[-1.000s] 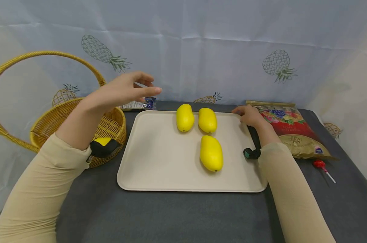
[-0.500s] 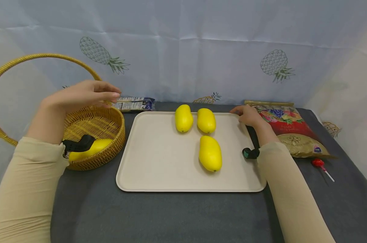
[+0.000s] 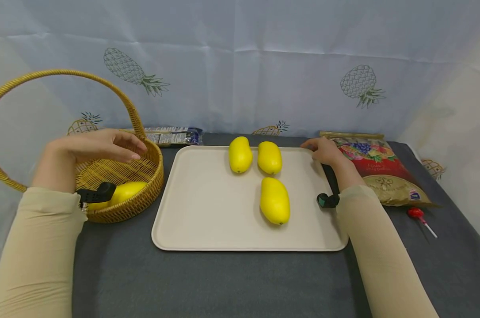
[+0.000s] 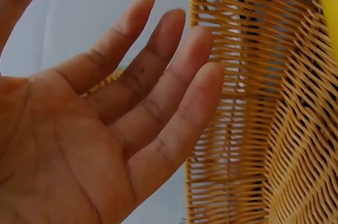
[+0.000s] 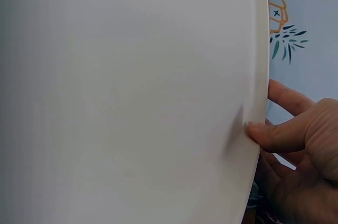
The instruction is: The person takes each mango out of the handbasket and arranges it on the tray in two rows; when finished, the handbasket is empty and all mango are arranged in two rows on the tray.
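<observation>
My left hand [image 3: 98, 145] hangs over the wicker basket [image 3: 157, 176], its fingers loosely extended and nothing held. In the left wrist view the palm [image 4: 58, 145] is bare beside the woven wall. A yellow mango [image 3: 130, 191] lies inside the basket, partly hidden by the wrist strap. With my right hand [image 3: 325, 151] I pinch the beige tray [image 3: 208, 198] at its far right corner. The right wrist view has the thumb [image 5: 277, 135] on the rim and other fingers outside it. Three more mangoes lie on the tray: two at the back [image 3: 240, 154] [image 3: 269, 158], one nearer [image 3: 274, 201].
Right of the tray lies a red and gold candy bag [image 3: 377, 170], with a red lollipop [image 3: 417, 213] in front of it. A shiny packet [image 3: 176, 136] lies behind the basket and tray. The basket's tall handle [image 3: 61, 73] arches up beside my left hand.
My left hand has moved left from above the tray's far left corner to over the basket, then sunk lower. The right hand, tray and mangoes have stayed in place.
</observation>
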Motion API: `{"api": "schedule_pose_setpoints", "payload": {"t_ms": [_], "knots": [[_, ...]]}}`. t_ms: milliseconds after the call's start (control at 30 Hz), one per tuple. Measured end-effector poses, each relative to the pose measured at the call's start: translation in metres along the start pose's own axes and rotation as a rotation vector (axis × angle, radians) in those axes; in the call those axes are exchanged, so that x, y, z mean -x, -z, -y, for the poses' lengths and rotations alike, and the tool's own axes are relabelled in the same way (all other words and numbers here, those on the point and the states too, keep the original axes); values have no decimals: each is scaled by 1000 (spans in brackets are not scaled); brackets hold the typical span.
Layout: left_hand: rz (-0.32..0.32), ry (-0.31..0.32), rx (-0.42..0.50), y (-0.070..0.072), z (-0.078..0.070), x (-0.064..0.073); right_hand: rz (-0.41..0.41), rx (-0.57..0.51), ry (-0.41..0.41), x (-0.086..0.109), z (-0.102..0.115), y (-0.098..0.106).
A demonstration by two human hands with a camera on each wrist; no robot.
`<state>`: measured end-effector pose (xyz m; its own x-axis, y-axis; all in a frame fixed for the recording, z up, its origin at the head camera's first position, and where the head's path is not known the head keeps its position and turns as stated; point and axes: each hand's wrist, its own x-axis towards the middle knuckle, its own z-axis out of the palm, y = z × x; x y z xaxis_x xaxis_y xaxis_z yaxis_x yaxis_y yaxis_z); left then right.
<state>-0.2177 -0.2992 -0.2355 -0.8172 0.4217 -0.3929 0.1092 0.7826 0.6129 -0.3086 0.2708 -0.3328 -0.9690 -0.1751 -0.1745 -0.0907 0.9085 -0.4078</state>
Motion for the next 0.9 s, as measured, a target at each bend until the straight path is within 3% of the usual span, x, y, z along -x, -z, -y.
{"api": "schedule_pose_setpoints", "payload": {"t_ms": [267,533,767,900], "knots": [[204,-41,117,-4,19,-7,-1,7,3,2,0,0],[407,45,208,-7,28,-13,1,-2,10,2,0,0],[512,101,164,-6,30,-16,1,-18,2,2,1,0],[533,135,131,-8,29,-16,5,-18,4,3,2,0]]}}
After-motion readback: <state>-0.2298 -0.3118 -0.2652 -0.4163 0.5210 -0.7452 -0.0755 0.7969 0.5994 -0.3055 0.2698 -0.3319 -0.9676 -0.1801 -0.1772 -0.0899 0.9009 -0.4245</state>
